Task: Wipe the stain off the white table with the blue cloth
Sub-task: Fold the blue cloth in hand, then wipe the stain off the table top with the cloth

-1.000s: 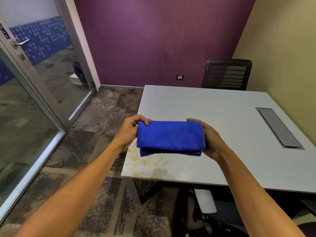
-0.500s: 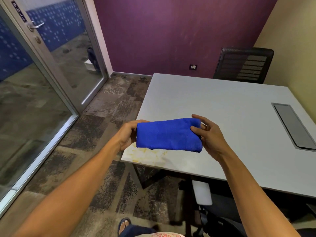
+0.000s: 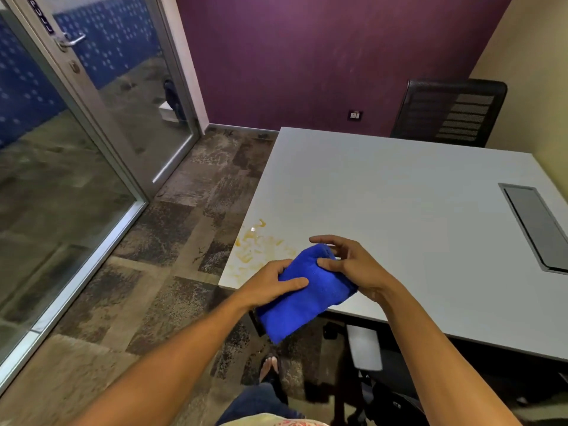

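I hold a folded blue cloth (image 3: 302, 298) in both hands, in the air over the near left corner of the white table (image 3: 399, 210). My left hand (image 3: 270, 284) grips its left side with the thumb on top. My right hand (image 3: 353, 265) holds the upper right end, some fingers spread. The cloth is tilted, its lower end hanging past the table's front edge. A yellow-orange stain (image 3: 258, 244) is smeared on the table's corner, just left of and beyond the cloth, uncovered.
A grey cable hatch (image 3: 536, 227) is set in the table at the right. A black mesh chair (image 3: 448, 113) stands behind the table, another chair (image 3: 387, 392) tucked under its front edge. A glass door (image 3: 101, 118) and wall are at the left. My foot (image 3: 270, 365) is on the carpet.
The cloth was stretched level between my hands; now it is folded narrower and tilted, and my hands have come close together. The stain it hid now shows. The view has tipped down.
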A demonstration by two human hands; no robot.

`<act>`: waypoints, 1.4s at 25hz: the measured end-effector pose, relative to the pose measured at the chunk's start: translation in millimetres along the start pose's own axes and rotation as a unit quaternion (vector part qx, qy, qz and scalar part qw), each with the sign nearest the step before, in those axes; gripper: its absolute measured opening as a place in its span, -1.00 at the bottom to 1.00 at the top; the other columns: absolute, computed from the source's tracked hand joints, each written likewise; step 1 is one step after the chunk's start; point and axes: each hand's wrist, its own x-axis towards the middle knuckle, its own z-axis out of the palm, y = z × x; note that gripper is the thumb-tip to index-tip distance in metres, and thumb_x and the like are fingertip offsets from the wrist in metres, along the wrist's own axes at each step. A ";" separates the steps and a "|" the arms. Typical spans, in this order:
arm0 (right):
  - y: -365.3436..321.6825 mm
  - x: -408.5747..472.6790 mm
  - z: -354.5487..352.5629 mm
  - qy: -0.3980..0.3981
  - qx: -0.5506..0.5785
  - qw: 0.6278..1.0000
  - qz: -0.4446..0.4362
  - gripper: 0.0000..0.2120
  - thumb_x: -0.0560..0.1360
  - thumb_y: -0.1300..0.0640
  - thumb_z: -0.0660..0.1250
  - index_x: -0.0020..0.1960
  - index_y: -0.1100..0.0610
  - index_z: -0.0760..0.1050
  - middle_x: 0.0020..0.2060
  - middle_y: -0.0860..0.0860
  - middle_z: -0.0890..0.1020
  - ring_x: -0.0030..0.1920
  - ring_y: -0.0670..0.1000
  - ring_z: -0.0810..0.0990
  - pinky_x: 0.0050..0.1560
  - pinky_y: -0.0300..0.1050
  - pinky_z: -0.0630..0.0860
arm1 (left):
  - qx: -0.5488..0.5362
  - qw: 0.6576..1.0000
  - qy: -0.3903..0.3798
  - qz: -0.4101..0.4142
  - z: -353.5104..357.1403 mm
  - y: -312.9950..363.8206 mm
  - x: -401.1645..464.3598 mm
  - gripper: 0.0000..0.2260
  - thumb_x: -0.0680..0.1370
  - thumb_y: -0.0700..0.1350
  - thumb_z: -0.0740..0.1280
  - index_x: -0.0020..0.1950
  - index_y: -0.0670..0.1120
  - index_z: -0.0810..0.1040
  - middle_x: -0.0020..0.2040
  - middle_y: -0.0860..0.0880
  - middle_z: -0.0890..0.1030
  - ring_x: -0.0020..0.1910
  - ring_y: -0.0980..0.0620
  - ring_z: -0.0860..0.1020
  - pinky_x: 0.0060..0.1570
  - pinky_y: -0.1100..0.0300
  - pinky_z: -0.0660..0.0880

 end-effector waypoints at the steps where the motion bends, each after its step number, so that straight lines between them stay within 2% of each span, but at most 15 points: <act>1: 3.6 5.1 -4.3 0.016 0.021 1.000 0.005 -0.63 0.56 0.29 0.43 0.27 -0.07 0.64 0.15 0.04 0.72 0.18 0.06 0.68 0.19 0.04 0.65 | -0.004 1.000 0.014 -0.008 -0.6 -3.5 5.9 -0.68 0.53 0.16 0.38 0.20 0.03 0.60 0.09 0.06 0.68 0.01 0.09 0.67 0.00 0.11 0.59; 4: 20.1 17.6 -11.2 0.067 0.069 0.995 0.033 -0.65 0.53 0.26 0.48 0.27 -0.03 0.63 0.16 0.10 0.71 0.19 0.12 0.68 0.18 0.06 0.66 | 0.009 0.999 0.041 -0.026 -0.5 -13.5 19.0 -0.70 0.58 0.14 0.34 0.18 -0.03 0.62 0.06 -0.01 0.69 -0.02 0.00 0.66 0.02 0.02 0.59; 6: 37.6 33.9 -13.5 0.101 0.071 0.991 0.059 -0.66 0.52 0.24 0.50 0.26 0.01 0.63 0.18 0.13 0.69 0.19 0.14 0.67 0.14 0.05 0.66 | 0.037 0.998 0.043 -0.041 -0.9 -24.6 35.0 -0.71 0.60 0.13 0.33 0.18 -0.02 0.61 0.04 0.00 0.68 -0.04 0.02 0.65 0.00 0.05 0.58; 10: 71.0 64.3 -12.8 0.154 0.090 0.975 0.129 -0.66 0.51 0.30 0.51 0.26 0.17 0.60 0.12 0.22 0.69 0.06 0.17 0.70 -0.02 -0.01 0.68 | 0.111 0.990 0.026 -0.085 -8.3 -54.3 69.2 -0.69 0.58 0.18 0.32 0.06 -0.06 0.59 -0.05 -0.06 0.63 -0.11 -0.05 0.61 -0.04 -0.03 0.54; 13: 93.9 88.8 -8.5 0.187 0.099 0.963 0.169 -0.75 0.52 0.32 0.49 0.17 0.15 0.60 0.07 0.22 0.71 0.02 0.18 0.71 0.00 0.06 0.68 | 0.139 0.985 0.014 -0.103 -20.1 -74.5 96.4 -0.67 0.57 0.19 0.33 0.06 -0.07 0.58 -0.04 -0.09 0.64 -0.09 -0.09 0.59 -0.06 0.02 0.51; 17: 127.6 117.2 -8.4 0.200 0.090 0.950 0.221 -0.70 0.53 0.31 0.48 0.24 0.24 0.57 0.02 0.15 0.72 0.02 0.16 0.71 -0.01 0.02 0.67 | 0.203 0.971 -0.070 -0.103 -31.3 -98.4 129.0 -0.67 0.59 0.22 0.28 0.13 -0.02 0.52 0.00 -0.10 0.63 -0.09 -0.10 0.59 -0.08 0.01 0.51; 19: 141.6 130.7 -11.9 0.201 0.029 0.948 0.246 -0.62 0.54 0.25 0.48 0.33 0.23 0.53 0.07 0.12 0.69 0.03 0.14 0.68 0.09 0.05 0.64 | 0.302 0.944 -0.082 -0.100 -29.2 -111.7 143.9 -0.64 0.60 0.21 0.25 0.16 -0.06 0.48 0.03 -0.14 0.61 -0.02 -0.16 0.57 -0.06 -0.01 0.47; 21: 155.3 142.3 -19.6 0.223 -0.085 0.937 0.257 -0.48 0.56 0.13 0.46 0.46 0.17 0.41 0.21 0.09 0.61 0.17 0.15 0.61 0.24 0.04 0.54 | 0.469 0.878 -0.013 -0.094 -23.1 -125.2 152.4 -0.55 0.60 0.19 0.25 0.33 -0.10 0.43 0.26 -0.17 0.51 0.24 -0.23 0.47 0.21 -0.08 0.39; 22: 161.1 147.7 -24.9 0.241 -0.151 0.921 0.267 -0.39 0.56 0.04 0.44 0.53 0.14 0.32 0.32 0.13 0.54 0.29 0.19 0.56 0.32 0.08 0.48 | 0.517 0.852 0.008 -0.087 -19.5 -131.2 153.8 -0.47 0.59 0.18 0.26 0.44 -0.12 0.36 0.41 -0.20 0.41 0.39 -0.27 0.36 0.39 -0.14 0.26; 23: 169.1 151.6 -30.6 0.257 -0.218 0.898 0.282 -0.30 0.56 -0.05 0.42 0.59 0.13 0.23 0.42 0.17 0.47 0.40 0.23 0.47 0.38 0.15 0.42 | 0.540 0.839 0.009 -0.066 -15.8 -137.9 153.6 -0.41 0.60 0.18 0.25 0.52 -0.13 0.30 0.51 -0.21 0.31 0.49 -0.30 0.24 0.49 -0.18 0.12; 24: 177.7 152.6 -35.4 0.267 -0.279 0.873 0.299 -0.23 0.55 -0.13 0.40 0.62 0.12 0.17 0.49 0.18 0.39 0.47 0.27 0.39 0.42 0.22 0.38 | 0.551 0.834 0.001 -0.027 -11.9 -144.3 151.5 -0.39 0.61 0.17 0.24 0.56 -0.13 0.25 0.57 -0.21 0.23 0.55 -0.31 0.16 0.53 -0.19 0.02; 26: 196.9 150.7 -40.9 0.267 -0.353 0.829 0.341 -0.19 0.56 -0.22 0.31 0.64 0.10 0.06 0.58 0.17 0.24 0.55 0.32 0.22 0.46 0.30 0.28 | 0.568 0.820 -0.029 0.068 -6.0 -153.2 149.1 -0.41 0.63 0.15 0.21 0.58 -0.11 0.22 0.61 -0.18 0.17 0.58 -0.29 0.11 0.54 -0.20 -0.03; 28: 216.4 145.5 -36.6 0.241 -0.377 0.812 0.375 -0.22 0.62 -0.24 0.17 0.67 0.06 -0.07 0.66 0.16 0.00 0.62 0.35 -0.03 0.54 0.36 0.09 | 0.568 0.812 -0.046 0.122 -5.5 -157.2 153.7 -0.43 0.65 0.12 0.19 0.60 -0.08 0.19 0.62 -0.16 0.13 0.59 -0.28 0.10 0.54 -0.20 -0.01; 31: 237.5 141.3 -26.0 0.234 -0.404 0.802 0.372 -0.28 0.67 -0.23 -0.01 0.69 0.01 -0.21 0.66 0.15 -0.23 0.63 0.32 -0.26 0.58 0.37 -0.16 | 0.544 0.824 -0.076 0.138 -2.9 -166.4 160.4 -0.41 0.66 0.17 0.11 0.63 -0.01 0.05 0.65 -0.09 0.03 0.61 -0.26 -0.04 0.57 -0.19 -0.09; 35: 241.0 141.2 -14.7 0.263 -0.412 0.790 0.371 -0.30 0.64 -0.24 -0.14 0.69 0.00 -0.20 0.68 0.13 -0.18 0.65 0.30 -0.23 0.59 0.37 -0.15 | 0.545 0.826 -0.111 0.092 6.5 -191.1 154.6 -0.40 0.67 0.22 -0.03 0.64 0.00 -0.08 0.65 -0.08 -0.11 0.61 -0.25 -0.17 0.57 -0.19 -0.07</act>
